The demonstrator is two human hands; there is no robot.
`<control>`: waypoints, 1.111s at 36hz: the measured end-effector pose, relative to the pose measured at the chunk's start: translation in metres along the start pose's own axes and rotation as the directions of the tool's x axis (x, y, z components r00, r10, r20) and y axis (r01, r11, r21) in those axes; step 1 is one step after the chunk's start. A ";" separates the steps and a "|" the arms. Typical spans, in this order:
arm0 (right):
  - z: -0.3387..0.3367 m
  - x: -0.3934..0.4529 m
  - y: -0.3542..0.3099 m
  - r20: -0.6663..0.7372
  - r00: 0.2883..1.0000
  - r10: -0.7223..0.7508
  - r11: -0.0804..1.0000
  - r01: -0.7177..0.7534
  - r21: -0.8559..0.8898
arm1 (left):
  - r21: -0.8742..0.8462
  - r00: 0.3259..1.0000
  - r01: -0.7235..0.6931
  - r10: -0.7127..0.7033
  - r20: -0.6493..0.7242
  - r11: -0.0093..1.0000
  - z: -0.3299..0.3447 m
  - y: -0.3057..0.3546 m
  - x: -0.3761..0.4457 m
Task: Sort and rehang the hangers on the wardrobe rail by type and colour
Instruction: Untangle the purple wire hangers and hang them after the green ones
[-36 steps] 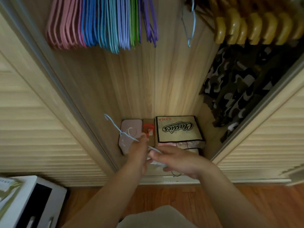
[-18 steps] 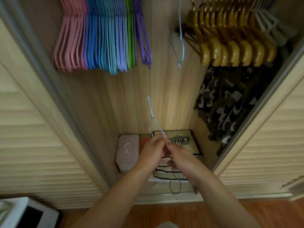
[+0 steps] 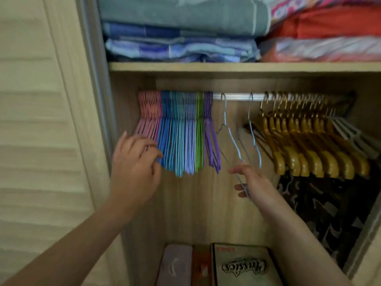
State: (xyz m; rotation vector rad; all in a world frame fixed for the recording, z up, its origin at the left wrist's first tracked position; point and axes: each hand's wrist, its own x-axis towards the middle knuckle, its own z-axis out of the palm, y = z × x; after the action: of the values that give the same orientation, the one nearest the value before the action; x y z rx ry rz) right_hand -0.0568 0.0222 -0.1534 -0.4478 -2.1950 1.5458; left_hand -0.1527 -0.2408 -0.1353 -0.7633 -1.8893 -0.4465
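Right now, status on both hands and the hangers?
Left hand fingering the blue hangers. Right hand holding pale blue wire hanger, hooked on rail. Nothing blocking.

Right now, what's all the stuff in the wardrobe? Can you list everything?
wire hangers: many, pink, blue, green, purple, bunched at the rail's left end
loose wire hangers: two, light blue, hooked mid-rail, apart from the bunch
wooden hangers: many, yellow-brown, right part of the rail
white hangers: a few, far right
rail: one, white, under the shelf
blankets: folded stacks, blue-green left, red-pink right, on the shelf
camouflage clothing: dark, patterned, under the wooden hangers
boxes: about three, pink, red, cream, wardrobe floor
left hand: touching the pink and blue hangers
right hand: holding a loose hanger's lower end
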 end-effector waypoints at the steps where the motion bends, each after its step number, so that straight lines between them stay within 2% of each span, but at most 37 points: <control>1: 0.001 0.012 -0.007 -0.004 1.000 -0.021 1.000 0.021 -0.009 | 0.066 0.998 -0.043 0.046 -0.041 0.997 -0.005 -0.008 0.011; 4: 0.006 0.045 -0.026 -0.040 0.997 -0.068 0.997 0.067 -0.026 | 0.223 0.986 -0.098 0.126 -0.114 0.970 -0.018 -0.031 0.040; 6: 0.009 0.066 -0.033 -0.052 0.995 -0.086 0.996 0.086 -0.010 | 0.307 0.986 -0.081 0.122 -0.116 0.948 -0.022 -0.046 0.054; 9: 0.014 0.087 -0.033 -0.031 0.996 -0.086 0.995 0.084 -0.055 | 0.425 0.994 -0.063 0.093 -0.050 0.903 -0.021 -0.072 0.057; 11: 0.019 0.096 -0.027 -0.010 0.999 -0.045 0.997 0.044 -0.070 | 0.482 0.993 -0.110 0.114 0.021 0.869 -0.016 -0.082 0.053; 15: 0.035 0.105 -0.010 -0.030 0.999 0.011 1.000 -0.012 -0.008 | 0.515 0.994 -0.101 0.110 0.012 0.851 -0.008 -0.086 0.052; 24: 0.059 0.102 -0.008 -0.024 0.991 -0.133 0.990 0.134 0.040 | 0.533 0.995 -0.085 0.097 0.005 0.842 -0.005 -0.084 0.051; 28: 0.059 0.101 -0.007 0.009 0.991 -0.136 0.991 0.136 -0.009 | 0.544 0.995 -0.091 0.104 0.007 0.834 -0.006 -0.084 0.051; 31: 0.051 0.096 -0.008 0.030 0.997 -0.076 0.990 0.079 -0.120 | 0.550 0.995 -0.095 0.102 0.018 0.830 -0.006 -0.083 0.051; 34: 0.036 0.083 -0.004 -0.001 0.987 -0.159 0.944 0.152 -0.293 | 0.550 0.996 -0.091 0.087 0.034 0.830 -0.007 -0.082 0.050; 35: 0.028 0.077 -0.001 -0.055 0.968 -0.243 0.903 0.205 -0.377 | 0.548 0.996 -0.088 0.080 0.040 0.832 -0.007 -0.081 0.050; 36: 0.018 0.070 0.004 -0.130 0.921 -0.368 0.837 0.268 -0.477 | 0.545 0.996 -0.086 0.076 0.041 0.834 -0.007 -0.079 0.051; 37: 0.009 0.066 0.006 -0.183 0.839 -0.512 0.737 0.320 -0.595 | 0.549 0.997 -0.075 0.065 0.036 0.833 -0.008 -0.079 0.051; 39: -0.010 0.059 0.014 -0.238 0.668 -0.705 0.544 0.295 -0.785 | 0.544 0.998 -0.060 0.046 0.038 0.837 -0.007 -0.076 0.050; 40: -0.019 0.058 0.018 -0.249 0.627 -0.739 0.498 0.257 -0.828 | 0.542 0.998 -0.057 0.040 0.044 0.838 -0.006 -0.075 0.049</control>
State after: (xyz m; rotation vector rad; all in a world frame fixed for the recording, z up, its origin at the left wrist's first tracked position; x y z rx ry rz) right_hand -0.0970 0.0714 -0.1557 -0.3346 -2.0302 0.0598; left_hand -0.2145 -0.2843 -0.0860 -0.4306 -1.8870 0.1459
